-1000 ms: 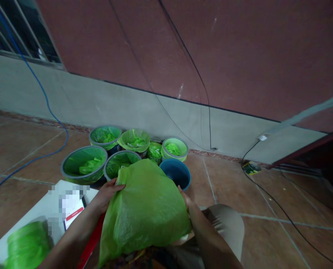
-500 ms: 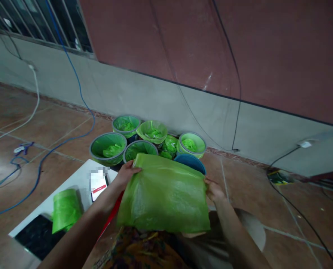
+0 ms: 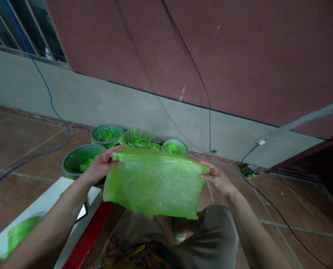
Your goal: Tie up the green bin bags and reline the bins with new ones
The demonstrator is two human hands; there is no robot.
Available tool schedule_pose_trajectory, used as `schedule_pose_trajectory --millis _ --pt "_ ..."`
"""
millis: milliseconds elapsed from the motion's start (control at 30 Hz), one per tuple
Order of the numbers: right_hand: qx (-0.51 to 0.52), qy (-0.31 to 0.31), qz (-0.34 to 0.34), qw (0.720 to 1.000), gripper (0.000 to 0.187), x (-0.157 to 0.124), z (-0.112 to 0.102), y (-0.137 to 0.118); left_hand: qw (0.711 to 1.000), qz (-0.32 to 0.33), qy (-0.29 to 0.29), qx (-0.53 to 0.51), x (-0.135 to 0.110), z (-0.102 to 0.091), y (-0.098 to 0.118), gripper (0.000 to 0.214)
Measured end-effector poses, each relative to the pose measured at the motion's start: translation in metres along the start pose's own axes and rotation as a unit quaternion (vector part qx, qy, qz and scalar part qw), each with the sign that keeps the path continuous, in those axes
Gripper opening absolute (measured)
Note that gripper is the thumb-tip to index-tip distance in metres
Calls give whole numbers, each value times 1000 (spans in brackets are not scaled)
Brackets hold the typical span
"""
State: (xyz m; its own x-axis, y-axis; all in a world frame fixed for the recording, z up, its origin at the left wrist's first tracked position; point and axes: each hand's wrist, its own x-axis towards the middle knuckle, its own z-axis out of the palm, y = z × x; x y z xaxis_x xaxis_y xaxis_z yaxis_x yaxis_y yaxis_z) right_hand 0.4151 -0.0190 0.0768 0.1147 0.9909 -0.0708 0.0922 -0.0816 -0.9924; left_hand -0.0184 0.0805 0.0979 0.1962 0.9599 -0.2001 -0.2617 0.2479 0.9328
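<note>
A flat green plastic bag is stretched sideways in front of me, above my lap. My left hand pinches its upper left corner, and my right hand pinches the upper right one. Behind the bag, by the wall, stand several bins lined with green bags: a large one at the left, one behind it, a light-rimmed one and another at the right. The bag hides whatever is directly behind it.
On a white table at my left lie a roll of green bags and a phone, partly behind my forearm. A red strip runs along its edge. A blue cable and a black cable cross the tiled floor.
The view has swung right and closer to the bins. The bag is held higher and more stretched, and its lower edge has lifted off my lap. Both hands keep hold of its corners.
</note>
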Motion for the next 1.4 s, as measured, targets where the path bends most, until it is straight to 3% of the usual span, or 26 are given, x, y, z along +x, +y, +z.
schedule_pose_trajectory --millis 133,267,367,467,600,667,733,800,867,933,1000,1067,1133,1200,1333,1400 --pt "-28 -7 -14 999 58 -10 2 -5 996 34 18 80 -4 -9 8 52" --pt "-63 -13 -8 998 55 -17 1 -6 987 56 80 125 -5 -17 10 46" --pt "-113 -3 -25 993 47 -17 -2 -3 967 111 122 196 -5 -16 11 46" --pt "-184 10 -46 982 44 -19 -4 -1 927 179 134 300 -5 -15 11 43" --pt "-271 -16 -49 961 43 -26 -3 -5 844 245 125 461 -7 -20 10 27" --pt "-321 -9 -57 945 32 -30 -2 -9 831 270 122 471 -11 -22 12 21" --pt "-363 25 -74 929 21 -33 -2 -12 841 300 110 436 -19 -23 17 16" --pt "-355 77 -108 925 17 -38 -3 -14 870 311 78 374 -30 -23 21 12" --pt "-281 100 -147 943 15 -43 -1 -14 916 285 48 278 -40 -24 23 18" --pt "-161 102 -162 968 17 -48 5 -12 951 234 54 193 -46 -25 21 29" --pt "-60 134 -147 978 22 -50 15 -8 951 215 89 202 -50 -26 18 33" --pt "-26 207 -130 969 27 -47 25 -2 905 239 149 318 -50 -24 14 26" --pt "-69 272 -125 952 31 -39 33 7 828 248 217 453 -48 -21 10 21" --pt "-149 280 -124 940 34 -27 37 21 777 211 240 543 -43 -20 4 19" --pt "-232 195 -82 949 36 -1 48 78 759 129 163 617 -25 -30 -31 11" --pt "-241 198 -40 949 35 7 60 119 740 93 172 643 -15 -39 -60 17"
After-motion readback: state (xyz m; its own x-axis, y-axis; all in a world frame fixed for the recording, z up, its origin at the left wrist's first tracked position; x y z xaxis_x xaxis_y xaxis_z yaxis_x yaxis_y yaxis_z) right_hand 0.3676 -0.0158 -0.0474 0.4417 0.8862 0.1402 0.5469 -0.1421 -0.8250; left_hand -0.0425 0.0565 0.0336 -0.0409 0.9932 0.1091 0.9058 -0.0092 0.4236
